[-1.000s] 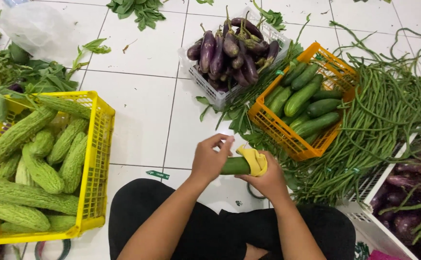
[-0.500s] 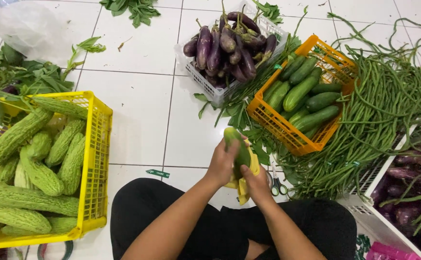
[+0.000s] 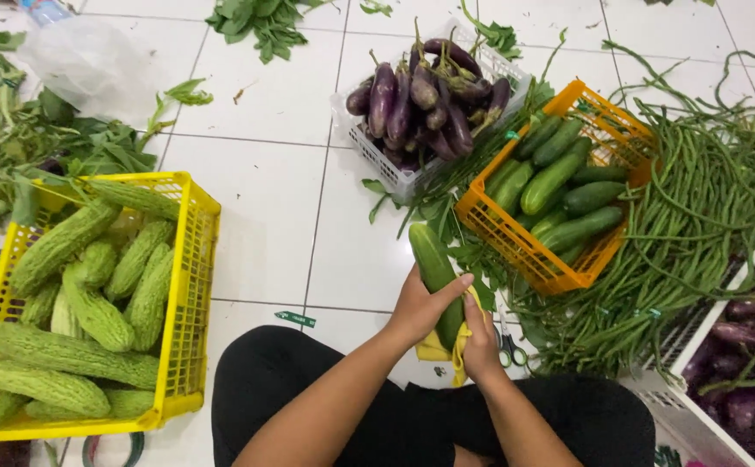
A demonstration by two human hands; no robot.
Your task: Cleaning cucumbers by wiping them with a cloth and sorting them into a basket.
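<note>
left hand [image 3: 419,304] grips the cucumber [image 3: 438,277] upright over the tiled floor [image 3: 265,207]; right hand [image 3: 479,344] clutches a yellow cloth [image 3: 440,350] against it. wiping step, i'd say; next needs steady rubbing.

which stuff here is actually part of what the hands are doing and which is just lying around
In hand:
- long dark green cucumber, gripped by the left hand
- yellow cloth, held against it by the right hand
- orange plastic crate of cucumbers

Lying about:
- yellow plastic crate of bitter gourds
- white basket of purple eggplants
- heap of long beans
- scissors
</note>
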